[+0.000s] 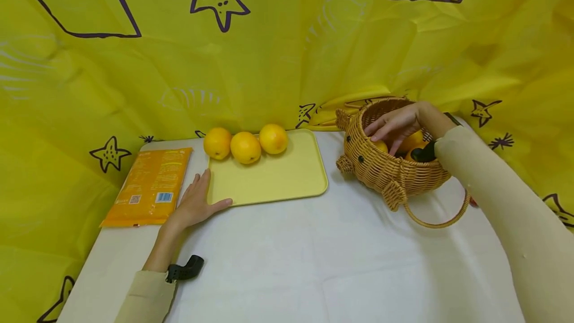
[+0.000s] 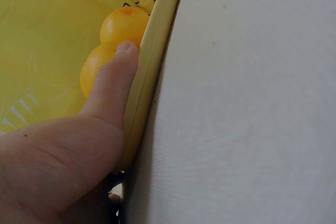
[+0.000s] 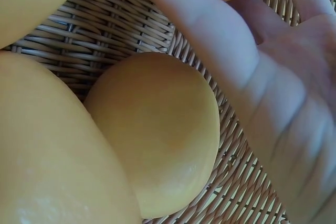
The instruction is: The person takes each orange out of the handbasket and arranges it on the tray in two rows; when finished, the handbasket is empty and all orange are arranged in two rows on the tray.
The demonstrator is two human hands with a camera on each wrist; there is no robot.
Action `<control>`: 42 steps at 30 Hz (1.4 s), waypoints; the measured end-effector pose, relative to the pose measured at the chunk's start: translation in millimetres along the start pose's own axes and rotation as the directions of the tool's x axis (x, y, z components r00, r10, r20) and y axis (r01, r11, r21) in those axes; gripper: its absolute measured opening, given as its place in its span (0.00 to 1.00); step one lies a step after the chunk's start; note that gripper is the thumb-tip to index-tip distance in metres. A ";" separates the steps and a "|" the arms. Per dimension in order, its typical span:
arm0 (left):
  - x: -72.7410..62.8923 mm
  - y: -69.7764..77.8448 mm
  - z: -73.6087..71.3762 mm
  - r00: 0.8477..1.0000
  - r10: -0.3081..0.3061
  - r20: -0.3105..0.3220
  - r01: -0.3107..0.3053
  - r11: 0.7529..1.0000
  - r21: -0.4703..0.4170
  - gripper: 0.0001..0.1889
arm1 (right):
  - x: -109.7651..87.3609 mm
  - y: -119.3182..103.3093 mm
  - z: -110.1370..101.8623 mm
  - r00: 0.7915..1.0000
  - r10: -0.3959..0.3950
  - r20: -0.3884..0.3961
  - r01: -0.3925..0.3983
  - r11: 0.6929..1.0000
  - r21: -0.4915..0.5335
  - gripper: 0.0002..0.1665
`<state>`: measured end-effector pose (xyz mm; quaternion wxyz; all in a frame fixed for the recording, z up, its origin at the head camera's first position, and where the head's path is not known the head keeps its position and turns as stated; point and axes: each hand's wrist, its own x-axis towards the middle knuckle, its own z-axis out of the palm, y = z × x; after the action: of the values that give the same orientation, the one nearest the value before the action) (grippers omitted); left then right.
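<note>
My left hand (image 1: 196,202) rests at the near left corner of a yellow tray (image 1: 287,178), thumb along its front rim and straight fingers by its left side. Three oranges (image 1: 245,147) sit together at the tray's back left; two show past the thumb in the left wrist view. My right hand (image 1: 396,122) is inside a wicker basket (image 1: 381,173) with an animal face. Its thumb and fingers are round an orange (image 1: 380,146) near the basket's left wall. More oranges, one clearly seen as an orange (image 3: 157,135) in the right wrist view, lie in the basket.
An orange packet (image 1: 150,183) lies left of the tray. The basket's loop handle (image 1: 437,224) hangs down toward the front right, with a small red thing (image 1: 473,202) beside it. A yellow patterned cloth (image 1: 269,64) hangs behind the white table (image 1: 314,263).
</note>
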<state>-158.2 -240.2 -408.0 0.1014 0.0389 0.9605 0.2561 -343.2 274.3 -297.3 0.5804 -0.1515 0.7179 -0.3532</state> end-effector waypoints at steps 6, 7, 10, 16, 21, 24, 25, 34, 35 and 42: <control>0.5 -0.1 0.3 1.000 -0.001 0.005 0.001 1.000 0.003 0.62 | -0.6 2.3 -0.5 1.000 -0.011 0.009 0.011 1.000 0.030 0.41; 0.6 -0.1 0.3 1.000 -0.002 0.007 0.002 1.000 0.002 0.62 | -1.0 2.9 -1.0 1.000 -0.016 0.011 0.015 0.999 0.029 0.41; 0.9 -0.3 -0.1 1.000 -0.005 0.008 0.005 1.000 0.001 0.62 | -2.8 5.7 -3.3 1.000 -0.027 0.004 0.027 0.999 0.024 0.38; 0.4 -0.3 -1.3 1.000 -0.006 0.011 0.006 1.000 -0.001 0.62 | -11.5 10.6 -6.0 0.997 -0.075 -0.023 0.076 0.997 0.007 0.24; -0.3 -0.2 -2.6 1.000 -0.011 0.007 0.011 1.000 -0.001 0.62 | -16.6 11.2 -6.4 0.991 -0.115 -0.066 0.114 0.993 -0.008 0.21; -0.2 0.5 -2.7 1.000 -0.004 0.007 0.004 1.000 -0.005 0.62 | -17.5 12.8 -7.8 0.987 -0.139 -0.084 0.137 0.990 -0.024 0.22; 0.1 0.6 -2.5 1.000 0.000 0.007 0.000 1.000 -0.003 0.62 | -17.8 13.7 -8.2 0.986 -0.145 -0.085 0.143 0.989 -0.028 0.22; 0.4 0.8 -3.6 1.000 0.009 -0.002 -0.009 1.000 0.000 0.61 | -21.4 14.8 -6.4 0.964 -0.185 -0.194 0.177 0.983 -0.055 0.26; 0.3 1.0 -3.9 1.000 0.010 -0.002 -0.010 1.000 0.000 0.61 | -21.8 14.4 -5.6 0.960 -0.189 -0.207 0.181 0.982 -0.054 0.26; -0.8 0.9 -3.0 1.000 0.008 0.002 -0.008 1.000 -0.005 0.61 | -21.6 17.2 -6.3 0.938 -0.232 -0.257 0.227 0.973 -0.048 0.23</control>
<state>-158.1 -241.0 -404.8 0.1017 0.0425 0.9596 0.2590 -339.8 302.1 -292.9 0.4346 -0.1914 0.7684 -0.4291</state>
